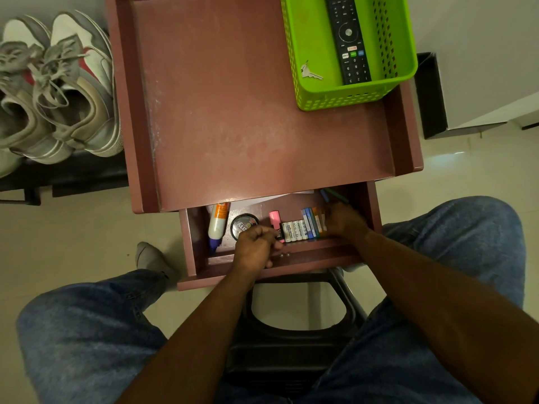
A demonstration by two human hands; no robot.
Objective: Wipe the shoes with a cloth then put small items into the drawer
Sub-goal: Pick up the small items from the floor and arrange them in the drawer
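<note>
Both my hands reach into the open wooden drawer (pixel 198 252): left hand (pixel 253 247) curls at the pink highlighter (pixel 275 224), right hand (pixel 345 221) pinches slim batteries (pixel 313 225). Grey laced shoes (pixel 58 91) sit left of the desk (pixel 248 112).

Head view, single camera.
Worn on the head, it looks steeply down, close above the open drawer (pixel 280 228) and bench (pixel 248 112).

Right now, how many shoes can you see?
2 clearly: a grey-and-white pair side by side on the dark rack left of the table, left shoe and right shoe. A pale edge at the frame's left may be part of another.
</note>
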